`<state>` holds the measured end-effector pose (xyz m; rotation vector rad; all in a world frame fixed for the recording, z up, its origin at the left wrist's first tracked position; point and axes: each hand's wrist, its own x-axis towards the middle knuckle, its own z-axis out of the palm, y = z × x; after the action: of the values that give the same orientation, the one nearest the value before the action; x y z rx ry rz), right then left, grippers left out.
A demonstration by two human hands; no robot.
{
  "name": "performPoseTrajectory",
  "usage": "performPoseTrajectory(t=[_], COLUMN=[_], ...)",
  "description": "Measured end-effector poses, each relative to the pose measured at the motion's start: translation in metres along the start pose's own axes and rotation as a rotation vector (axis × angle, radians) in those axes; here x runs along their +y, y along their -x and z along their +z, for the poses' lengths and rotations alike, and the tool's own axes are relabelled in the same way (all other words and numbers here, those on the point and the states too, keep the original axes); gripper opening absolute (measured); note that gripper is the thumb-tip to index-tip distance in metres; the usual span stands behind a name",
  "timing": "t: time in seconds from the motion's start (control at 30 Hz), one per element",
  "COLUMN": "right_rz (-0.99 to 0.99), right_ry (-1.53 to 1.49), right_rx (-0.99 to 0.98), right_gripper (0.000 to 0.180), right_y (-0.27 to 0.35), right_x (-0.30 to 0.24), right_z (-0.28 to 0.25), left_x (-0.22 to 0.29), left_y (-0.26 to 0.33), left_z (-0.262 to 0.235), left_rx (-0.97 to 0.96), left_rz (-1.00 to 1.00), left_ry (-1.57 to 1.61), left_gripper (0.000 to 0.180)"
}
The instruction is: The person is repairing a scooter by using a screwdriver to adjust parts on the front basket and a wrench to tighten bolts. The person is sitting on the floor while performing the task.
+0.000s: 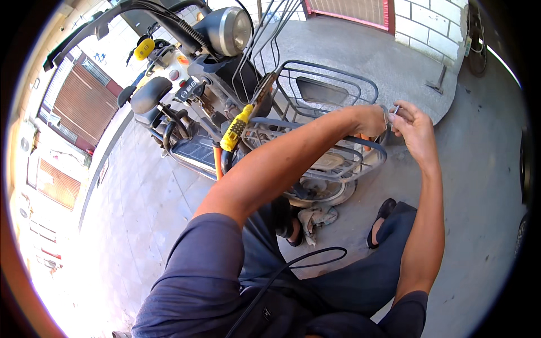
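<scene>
A black wire basket (pixel 329 176) is fixed to the front of an electric scooter (pixel 197 146). My left hand (pixel 372 120) is closed at the basket's far right corner; most of its fingers and whatever they hold are hidden. Close beside it, my right hand (pixel 416 127) pinches a small thin metal piece (pixel 396 109) between thumb and fingers, just past the basket's rim. My left forearm crosses over the basket. A yellow piece with black markings (pixel 236 128) sits at the basket's near left side.
A crumpled rag (pixel 316 218) lies on the ground by the front wheel (pixel 324 191). Another scooter's black seat (pixel 151 94) and a round headlight (pixel 232 31) are at upper left. A hammer-like tool (pixel 437 84) rests near the white block wall (pixel 425 28). A black cable (pixel 310 254) loops across my lap.
</scene>
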<state>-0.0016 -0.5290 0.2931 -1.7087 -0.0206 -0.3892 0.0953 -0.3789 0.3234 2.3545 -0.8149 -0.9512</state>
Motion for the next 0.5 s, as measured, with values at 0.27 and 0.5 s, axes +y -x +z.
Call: performPoseTrajectory(t=[0.27,0.5], right_rz=[-0.088,-0.09], right_ry=[0.049,0.073], right_rx=[0.026,0.054], right_gripper=[0.036,0.031], right_y=[0.014,0.029], right_x=[0.009,0.005], right_z=[-0.002,-0.002], left_x=[-0.014,-0.002], left_y=[-0.029,-0.023], left_z=[0.004,0.01], left_rx=[-0.015,0.043], left_rz=[0.475,0.376], left_ry=[-1.024,-0.936], left_gripper=[0.029,0.032])
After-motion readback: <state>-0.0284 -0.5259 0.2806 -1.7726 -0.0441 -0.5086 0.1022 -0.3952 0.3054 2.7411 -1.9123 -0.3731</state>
